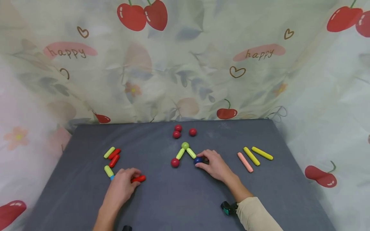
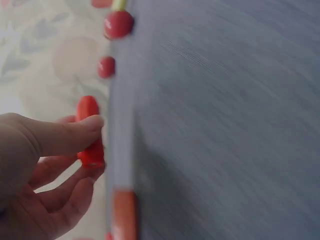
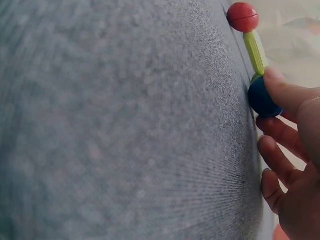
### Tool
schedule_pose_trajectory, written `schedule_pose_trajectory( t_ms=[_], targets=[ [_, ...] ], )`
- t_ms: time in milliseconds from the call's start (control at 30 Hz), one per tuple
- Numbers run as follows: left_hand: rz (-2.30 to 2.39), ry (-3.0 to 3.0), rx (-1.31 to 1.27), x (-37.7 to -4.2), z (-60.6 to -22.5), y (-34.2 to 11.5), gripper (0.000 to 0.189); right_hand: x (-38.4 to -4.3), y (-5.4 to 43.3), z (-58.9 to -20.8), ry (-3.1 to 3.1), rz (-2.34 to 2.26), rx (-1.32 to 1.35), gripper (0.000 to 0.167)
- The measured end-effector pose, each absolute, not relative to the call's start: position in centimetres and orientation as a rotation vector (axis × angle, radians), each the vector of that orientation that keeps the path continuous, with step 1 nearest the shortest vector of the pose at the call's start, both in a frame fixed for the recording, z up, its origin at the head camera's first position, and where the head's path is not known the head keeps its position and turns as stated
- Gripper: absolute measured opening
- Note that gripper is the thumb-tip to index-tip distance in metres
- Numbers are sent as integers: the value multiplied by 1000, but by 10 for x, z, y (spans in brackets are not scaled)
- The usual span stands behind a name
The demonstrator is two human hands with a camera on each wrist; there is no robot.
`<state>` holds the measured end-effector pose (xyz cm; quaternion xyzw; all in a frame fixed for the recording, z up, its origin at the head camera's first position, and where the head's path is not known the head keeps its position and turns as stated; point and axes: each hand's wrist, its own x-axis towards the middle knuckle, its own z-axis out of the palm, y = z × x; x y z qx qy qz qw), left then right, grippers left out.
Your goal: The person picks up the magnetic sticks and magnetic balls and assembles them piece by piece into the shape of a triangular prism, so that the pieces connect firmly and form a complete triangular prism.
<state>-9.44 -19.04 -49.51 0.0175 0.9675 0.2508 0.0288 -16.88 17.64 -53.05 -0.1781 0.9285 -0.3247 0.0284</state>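
My left hand (image 1: 121, 186) pinches a short red stick (image 1: 140, 178) between thumb and fingers; the left wrist view shows the red stick (image 2: 93, 152) held upright there. With thumb and fingers my right hand (image 1: 216, 166) grips a dark blue ball (image 1: 198, 160). That ball sits at the lower end of a light green stick (image 1: 191, 153). A green ball (image 1: 185, 145) tops this stick and a second light green stick (image 1: 180, 154), forming an upside-down V. At the other foot is a red ball (image 1: 175, 162). In the right wrist view, fingertips touch the blue ball (image 3: 263, 99).
Three loose red balls (image 1: 176, 134) lie at the back of the dark table (image 1: 179, 205). At left are red sticks (image 1: 114, 160) and green sticks (image 1: 109, 152), with a blue piece (image 1: 112, 177) beside my left hand. A pink stick (image 1: 245, 162) and two yellow sticks (image 1: 262, 153) lie at right.
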Motion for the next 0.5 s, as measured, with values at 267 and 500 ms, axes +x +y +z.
schedule_pose_trajectory(
  t_ms=[267,500],
  targets=[
    [1036,3007,255,-130,-480,-131,25,-167,177,-534,2852,-1029,-533,32],
    [1214,2836,283,-161,-489,-75,31,-169,177,-534,2855,-1048,-540,33]
  ],
)
